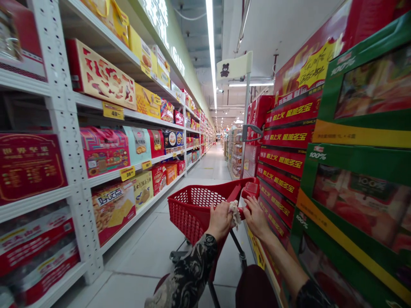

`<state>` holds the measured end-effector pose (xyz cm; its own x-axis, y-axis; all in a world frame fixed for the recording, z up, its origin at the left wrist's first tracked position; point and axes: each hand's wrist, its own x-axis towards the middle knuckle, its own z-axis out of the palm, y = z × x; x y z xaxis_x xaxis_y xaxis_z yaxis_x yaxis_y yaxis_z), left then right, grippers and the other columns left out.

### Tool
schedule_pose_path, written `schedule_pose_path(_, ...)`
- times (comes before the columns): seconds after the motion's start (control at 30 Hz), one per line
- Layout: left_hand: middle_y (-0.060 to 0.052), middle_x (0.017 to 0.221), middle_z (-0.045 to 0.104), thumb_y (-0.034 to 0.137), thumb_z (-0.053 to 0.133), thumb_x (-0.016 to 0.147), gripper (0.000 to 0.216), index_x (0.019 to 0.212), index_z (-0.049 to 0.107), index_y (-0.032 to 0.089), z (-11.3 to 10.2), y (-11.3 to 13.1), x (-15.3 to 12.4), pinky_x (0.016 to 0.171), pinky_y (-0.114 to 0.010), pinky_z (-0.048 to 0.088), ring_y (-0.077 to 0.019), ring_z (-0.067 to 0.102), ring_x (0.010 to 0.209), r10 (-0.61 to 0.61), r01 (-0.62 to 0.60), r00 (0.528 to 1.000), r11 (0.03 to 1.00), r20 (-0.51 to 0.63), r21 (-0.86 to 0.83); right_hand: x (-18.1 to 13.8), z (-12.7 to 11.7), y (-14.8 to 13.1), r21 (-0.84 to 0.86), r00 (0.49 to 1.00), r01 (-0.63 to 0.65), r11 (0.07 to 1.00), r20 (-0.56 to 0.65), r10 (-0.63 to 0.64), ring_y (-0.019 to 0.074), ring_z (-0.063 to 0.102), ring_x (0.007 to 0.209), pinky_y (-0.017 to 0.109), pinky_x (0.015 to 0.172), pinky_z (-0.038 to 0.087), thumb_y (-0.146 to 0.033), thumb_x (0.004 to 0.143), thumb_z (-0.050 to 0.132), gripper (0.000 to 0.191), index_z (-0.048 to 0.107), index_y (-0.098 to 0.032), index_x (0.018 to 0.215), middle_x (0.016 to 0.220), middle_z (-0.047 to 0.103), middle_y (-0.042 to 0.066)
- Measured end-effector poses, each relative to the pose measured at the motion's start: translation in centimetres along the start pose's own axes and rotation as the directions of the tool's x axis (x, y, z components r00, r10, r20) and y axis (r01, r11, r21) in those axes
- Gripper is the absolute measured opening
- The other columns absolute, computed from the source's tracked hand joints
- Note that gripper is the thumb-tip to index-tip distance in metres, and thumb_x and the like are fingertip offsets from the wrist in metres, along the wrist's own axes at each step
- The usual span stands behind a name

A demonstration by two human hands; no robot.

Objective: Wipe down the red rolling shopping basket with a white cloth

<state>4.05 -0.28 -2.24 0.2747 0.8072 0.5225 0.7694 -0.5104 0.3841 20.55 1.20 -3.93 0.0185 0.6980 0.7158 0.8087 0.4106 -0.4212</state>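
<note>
On the left side: white shelves (66, 128) hold boxes (107, 77) | middle: red cart (186, 211) on the floor (135, 244) | left hand (219, 220): grip closed on a pale cloth (235, 214) at the cart's near end | right hand (257, 218): fingers on the cart, can't tell if its grip is closed | far right: piled green boxes (353, 155)

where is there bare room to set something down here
Most room: the floor tiles between the left-hand shelves and the red cart, plus the aisle ahead. It is crowded on the right, where red cartons and green boxes rise close beside the right hand. The shelves look mostly filled.
</note>
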Motion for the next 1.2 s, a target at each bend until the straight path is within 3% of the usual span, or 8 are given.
schedule_pose_path(0.17,-0.002,0.122,0.057,0.024,0.039,0.088,0.031,0.118,0.048,0.027,0.9,0.4,0.3,0.108,-0.053,0.017,-0.0164,0.05,0.114,0.051,-0.051,0.999,0.998,0.009,0.024,0.7,-1.0,-0.8,-0.083,0.999,-0.032,0.996,0.012,0.033,0.0264,0.038,0.126,0.047,0.103,0.032,-0.022,0.079,0.034,0.044,0.059,-0.01,0.113,0.128,0.051,0.015)
schedule_pose_path(0.37,-0.005,0.13,0.052,0.021,0.04,0.087,0.035,0.121,0.046,0.025,1.9,0.1,0.4,0.109,-0.054,0.013,-0.0165,0.046,0.12,0.099,-0.099,0.995,0.994,0.02,0.035,0.8,-2.4,-3.7,-0.222,0.993,0.087,0.971,0.098,-0.066,0.0248,0.049,0.115,0.056,0.103,0.018,-0.022,0.082,0.038,0.035,0.062,-0.019,0.107,0.119,0.06,0.009)
schedule_pose_path(0.5,-0.005,0.128,0.054,0.018,0.038,0.086,0.037,0.121,0.047,0.025,1.4,-2.9,-0.3,0.109,-0.055,0.012,-0.0172,0.048,0.117,-0.028,0.026,1.0,0.99,0.007,0.136,0.6,-2.8,-3.3,-0.261,0.988,0.082,0.962,0.148,-0.044,0.0233,0.056,0.102,0.054,0.102,0.02,-0.02,0.08,0.041,0.029,0.065,-0.021,0.095,0.107,0.066,0.008)
schedule_pose_path(0.63,-0.005,0.126,0.056,0.016,0.037,0.084,0.037,0.119,0.048,0.025,1.2,-5.0,-0.8,0.107,-0.055,0.016,-0.0186,0.05,0.114,-0.124,0.118,0.992,0.969,0.014,0.218,0.6,-2.5,-2.8,-0.262,0.991,0.084,0.961,0.125,-0.052,0.0223,0.057,0.099,0.049,0.103,0.022,-0.02,0.08,0.04,0.03,0.065,-0.019,0.097,0.103,0.067,0.008)
schedule_pose_path(0.83,-0.005,0.13,0.052,0.017,0.039,0.084,0.04,0.122,0.046,0.026,2.4,-4.2,-0.6,0.108,-0.054,0.015,-0.0185,0.046,0.118,-0.027,0.03,1.0,0.98,-0.015,0.197,0.6,-2.1,-3.0,-0.254,0.986,0.13,0.958,0.137,-0.097,0.0207,0.059,0.095,0.046,0.104,0.019,-0.019,0.079,0.041,0.03,0.066,-0.021,0.096,0.101,0.068,0.006)
schedule_pose_path(1.03,-0.004,0.125,0.056,0.019,0.039,0.085,0.035,0.118,0.049,0.026,2.0,-5.9,-1.0,0.107,-0.055,0.015,-0.019,0.049,0.114,-0.146,0.143,0.989,0.963,-0.003,0.228,0.7,-1.8,-2.0,-0.29,0.986,0.124,0.949,0.145,-0.085,0.0221,0.059,0.097,0.047,0.105,0.016,-0.021,0.079,0.041,0.03,0.066,-0.019,0.095,0.101,0.068,0.007)
schedule_pose_path(1.2,-0.004,0.13,0.052,0.022,0.039,0.086,0.036,0.121,0.047,0.026,3.0,-3.9,-0.4,0.109,-0.054,0.013,-0.0186,0.045,0.119,-0.017,0.019,1.0,0.985,-0.012,0.17,0.4,-0.7,-2.9,-0.3,0.98,0.159,0.941,0.166,-0.112,0.0228,0.058,0.101,0.051,0.106,0.009,-0.02,0.08,0.041,0.03,0.065,-0.019,0.099,0.104,0.067,0.007)
